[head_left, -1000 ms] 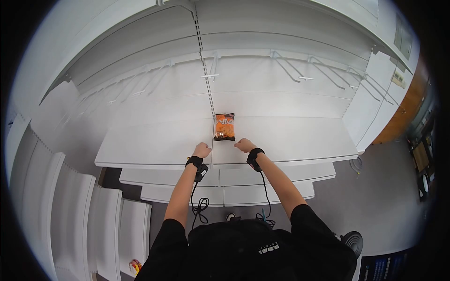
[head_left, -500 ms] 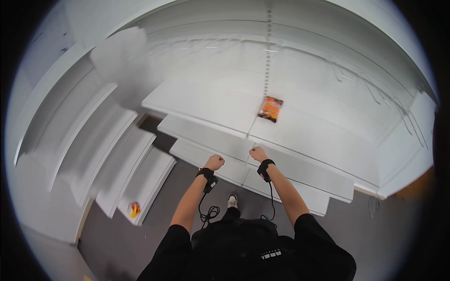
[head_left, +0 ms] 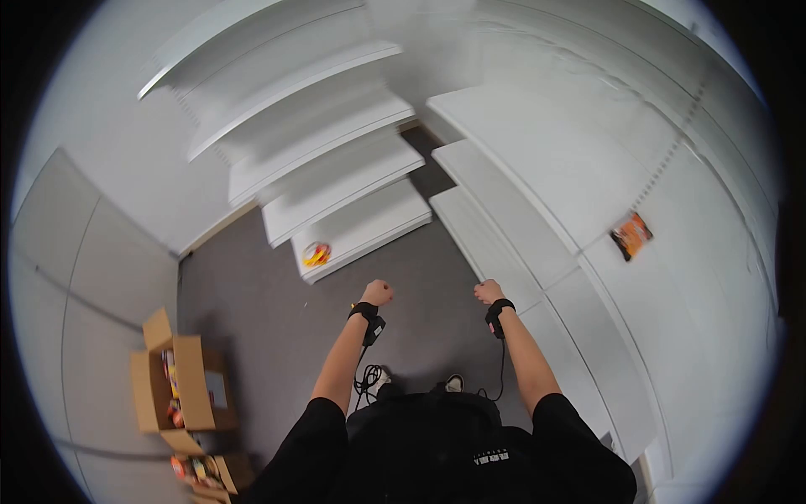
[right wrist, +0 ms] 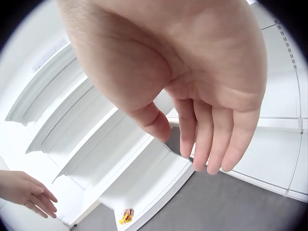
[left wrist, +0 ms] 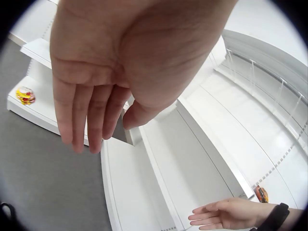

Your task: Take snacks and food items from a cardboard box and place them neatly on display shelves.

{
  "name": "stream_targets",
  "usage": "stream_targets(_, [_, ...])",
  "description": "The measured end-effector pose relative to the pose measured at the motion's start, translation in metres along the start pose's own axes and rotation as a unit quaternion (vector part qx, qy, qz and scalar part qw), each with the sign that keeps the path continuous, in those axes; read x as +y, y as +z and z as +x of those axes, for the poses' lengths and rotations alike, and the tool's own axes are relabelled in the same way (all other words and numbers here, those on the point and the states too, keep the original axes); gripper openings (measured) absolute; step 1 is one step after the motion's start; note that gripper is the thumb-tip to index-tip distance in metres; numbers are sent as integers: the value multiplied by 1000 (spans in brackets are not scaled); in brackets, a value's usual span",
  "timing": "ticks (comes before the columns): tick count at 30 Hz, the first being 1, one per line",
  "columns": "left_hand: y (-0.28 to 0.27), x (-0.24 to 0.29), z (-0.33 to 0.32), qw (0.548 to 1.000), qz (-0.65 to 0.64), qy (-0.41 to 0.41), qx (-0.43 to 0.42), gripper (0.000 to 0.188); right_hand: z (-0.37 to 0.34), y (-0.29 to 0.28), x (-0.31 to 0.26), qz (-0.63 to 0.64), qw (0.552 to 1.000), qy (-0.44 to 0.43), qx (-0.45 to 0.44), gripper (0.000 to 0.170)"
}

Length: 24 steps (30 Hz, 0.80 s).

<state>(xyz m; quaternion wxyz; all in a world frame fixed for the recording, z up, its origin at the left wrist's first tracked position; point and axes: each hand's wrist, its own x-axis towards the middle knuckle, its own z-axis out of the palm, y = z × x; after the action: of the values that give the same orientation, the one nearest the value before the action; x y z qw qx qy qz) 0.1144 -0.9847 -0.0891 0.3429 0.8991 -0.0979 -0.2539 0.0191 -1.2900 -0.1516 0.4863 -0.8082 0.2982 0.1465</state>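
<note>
Both hands hang in front of the body, holding nothing. Above the grey floor is the left hand (head_left: 378, 292); its fingers stretch out loosely in the left wrist view, thumb apart. The right hand (head_left: 488, 291) overlaps the edge of the lower right-hand shelves in the head view. Its fingers are relaxed and slightly bent in the right wrist view. An orange and black snack bag (head_left: 631, 235) lies on the right-hand white shelf (head_left: 537, 151), well away from both hands. On the bottom left shelf (head_left: 378, 231) sits a red and yellow packet (head_left: 316, 254).
Tiered white shelving (head_left: 336, 126) stands ahead to the left, meeting the right-hand unit near a corner. An open cardboard box (head_left: 197, 391) with packaged goods is on the floor at left, and a second box (head_left: 227, 475) lies nearer. A cable (head_left: 366, 382) dangles from the left wrist.
The view has swung left, away from the orange bag, which now appears far right. The hands have drawn back from the shelf near the bag and moved apart. Cardboard boxes have come into view.
</note>
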Motion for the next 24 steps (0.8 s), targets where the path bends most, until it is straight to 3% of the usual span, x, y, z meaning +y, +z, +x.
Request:
stream_targets(7, [-64,-121,-105,986,-78,-136,57,26,-15,116,-68,-133,983,-115,-46,20])
stream_targets(12, [-97,-200,-172,969,-134,-186,92,26,-56,204,-125,-208,959,-184,-56,20])
stream_targets(18, [-120,-312,-268,944,-214,-226,112,27,-111,339,-149,-263,931,-222,-125,20])
stream_targets(20, [-129,-353,-299,927,-258,-238,133,27,-137,382,-162,-224,932,-203,-201,24])
stream_targets(24, [-144,-410,-359,890,-333,-259,172,27,-181,449,-194,-258,913,-234,-214,23])
